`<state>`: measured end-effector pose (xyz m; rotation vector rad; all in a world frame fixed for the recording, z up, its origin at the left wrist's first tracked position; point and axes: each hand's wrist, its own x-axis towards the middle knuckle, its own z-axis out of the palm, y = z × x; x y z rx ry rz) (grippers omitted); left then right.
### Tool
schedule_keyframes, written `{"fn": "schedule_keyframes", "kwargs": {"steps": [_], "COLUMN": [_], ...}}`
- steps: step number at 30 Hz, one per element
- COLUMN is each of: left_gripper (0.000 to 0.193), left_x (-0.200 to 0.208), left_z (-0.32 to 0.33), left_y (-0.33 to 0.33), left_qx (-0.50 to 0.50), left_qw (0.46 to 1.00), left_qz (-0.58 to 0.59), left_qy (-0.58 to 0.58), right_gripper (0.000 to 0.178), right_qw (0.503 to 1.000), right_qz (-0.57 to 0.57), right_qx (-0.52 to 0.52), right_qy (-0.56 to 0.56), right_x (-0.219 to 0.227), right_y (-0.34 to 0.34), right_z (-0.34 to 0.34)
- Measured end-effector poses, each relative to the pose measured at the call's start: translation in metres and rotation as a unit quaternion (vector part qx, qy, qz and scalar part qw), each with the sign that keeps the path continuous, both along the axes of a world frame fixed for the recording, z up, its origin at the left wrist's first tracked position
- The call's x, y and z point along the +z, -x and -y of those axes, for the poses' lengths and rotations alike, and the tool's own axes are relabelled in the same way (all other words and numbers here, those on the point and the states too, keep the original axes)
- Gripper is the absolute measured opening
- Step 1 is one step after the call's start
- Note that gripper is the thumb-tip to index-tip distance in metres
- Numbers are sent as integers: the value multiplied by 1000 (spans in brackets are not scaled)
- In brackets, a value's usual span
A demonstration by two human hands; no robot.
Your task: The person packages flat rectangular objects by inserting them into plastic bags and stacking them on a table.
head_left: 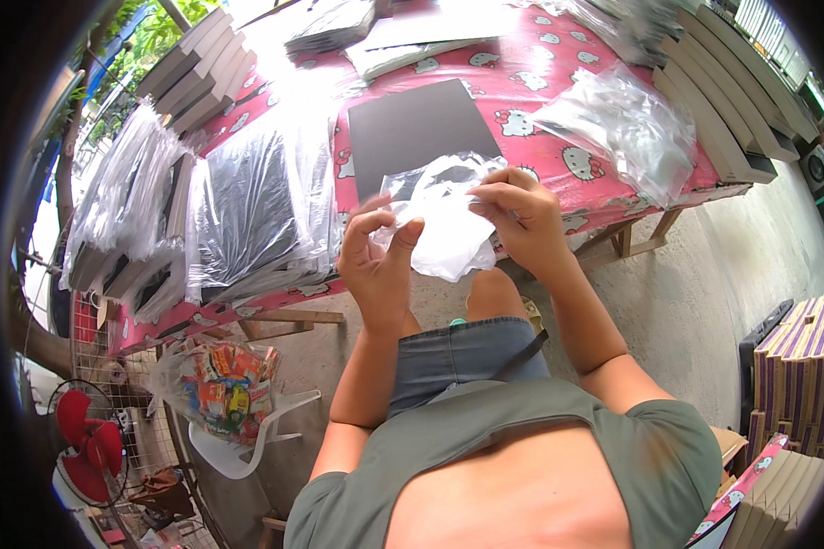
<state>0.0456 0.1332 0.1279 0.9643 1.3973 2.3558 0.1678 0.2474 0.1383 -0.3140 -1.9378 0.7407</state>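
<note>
Plastic bag point(453, 233), clear, is pinched in the grip of right hand point(529, 220); left hand point(375, 270) at its left edge, hold unclear. Dark sheet point(417, 128) lies flat on pink bench point(557, 108).

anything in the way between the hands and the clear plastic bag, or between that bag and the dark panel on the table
Nothing visible: the right hand pinches the clear plastic bag, the left hand is at its left edge, and no other thing shows between the bag and the dark panel.

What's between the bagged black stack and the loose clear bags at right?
Head view: a black board and pink patterned tablecloth, the held clear bag overlapping the board.
</note>
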Motion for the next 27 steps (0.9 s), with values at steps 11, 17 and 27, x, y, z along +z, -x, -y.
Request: {"fn": "schedule_keyframes", "kwargs": {"steps": [11,17,27], "left_gripper": [32,12,52], "left_x": [10,0,-30], "left_z": [20,37,46], "left_y": [-9,21,65], "left_qx": [-334,-342,-613], "left_qw": [927,917,654], "left_qz": [156,206,262], "left_qy": [72,-5,-359], "right_gripper": [5,22,23], "right_qw": [959,801,694], "right_qz": [-129,244,405], "right_qx": [147,500,540], "right_qy": [203,221,251], "right_x": [12,-17,-41], "right_y": [-2,-36,-52], "right_z": [18,14,-8]}}
